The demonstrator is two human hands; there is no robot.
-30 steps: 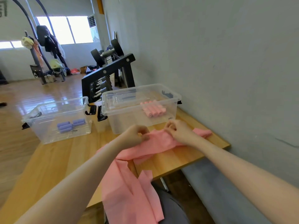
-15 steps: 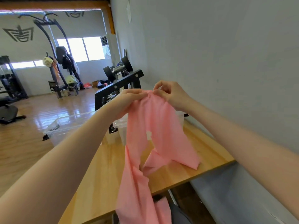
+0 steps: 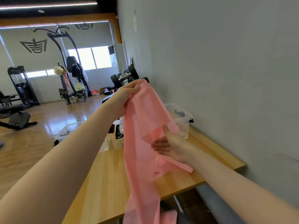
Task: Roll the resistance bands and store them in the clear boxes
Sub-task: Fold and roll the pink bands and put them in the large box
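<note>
- Lifting the pink resistance band [image 3: 142, 126] high above the wooden table [image 3: 103, 183], the left hand [image 3: 127, 92] pinches its top end, fingers curled round the fabric.
- The right hand [image 3: 169, 146] sits lower, above the table, fingers loosely extended against the band's folds; it looks like a light touch, not a grip.
- The band hangs from the left hand down past the table's near edge, its lower part still doubled over.
- One clear box [image 3: 182, 120] stands on the table behind the band, beside the wall; a second clear box [image 3: 64, 133] shows at the table's far left, mostly hidden by the forearm.
- Judged step: shaking out and straightening the band before rolling.
- Next it likely needs flattening along the table, then rolling tightly from one end.
</note>
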